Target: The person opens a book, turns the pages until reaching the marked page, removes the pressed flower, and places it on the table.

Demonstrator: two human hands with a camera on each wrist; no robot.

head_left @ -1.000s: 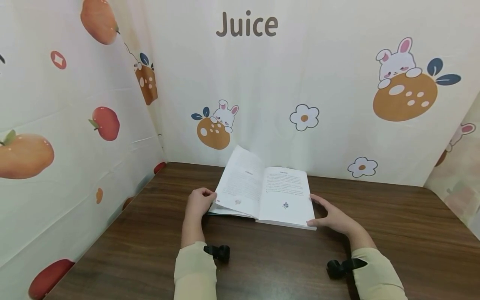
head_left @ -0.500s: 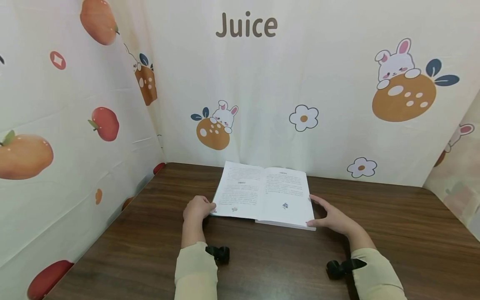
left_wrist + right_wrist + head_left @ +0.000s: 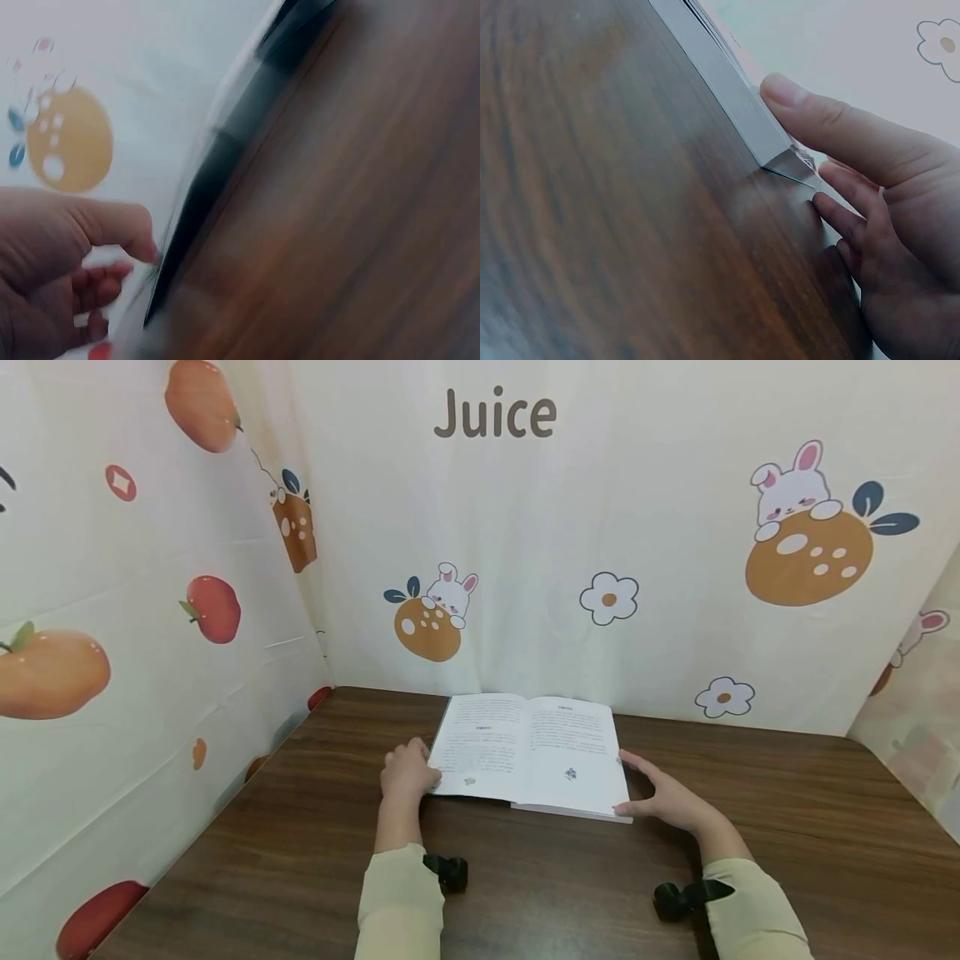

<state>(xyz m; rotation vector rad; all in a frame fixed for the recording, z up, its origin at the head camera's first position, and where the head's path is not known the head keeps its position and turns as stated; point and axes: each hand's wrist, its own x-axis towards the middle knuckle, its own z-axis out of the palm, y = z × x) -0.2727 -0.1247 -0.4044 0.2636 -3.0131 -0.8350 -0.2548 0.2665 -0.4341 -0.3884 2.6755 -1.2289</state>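
An open book (image 3: 482, 743) lies on the brown table, its pages printed with small text and little drawings. My left hand (image 3: 407, 773) holds the book's near left edge, thumb at the page corner. In the left wrist view the thumb of my left hand (image 3: 67, 247) meets the book's edge, with the fingers bent beyond it; the dark cover (image 3: 217, 172) shows below the pages. At the near right corner, my right hand (image 3: 671, 797) grips the book, thumb on the page and fingers along the side, as the right wrist view of the right hand (image 3: 900, 195) confirms.
The wooden table (image 3: 547, 885) reaches back to a white curtain (image 3: 525, 527) printed with fruit, rabbits and flowers, just behind the book's far edge. Another printed curtain (image 3: 150, 693) hangs along the left side. Black wrist cameras (image 3: 678, 900) sit on both sleeves.
The left-hand pages stood raised in my left hand a second ago and now lie down flat. My left hand lowered them, then shifted slightly right and forward. My right hand stays in place.
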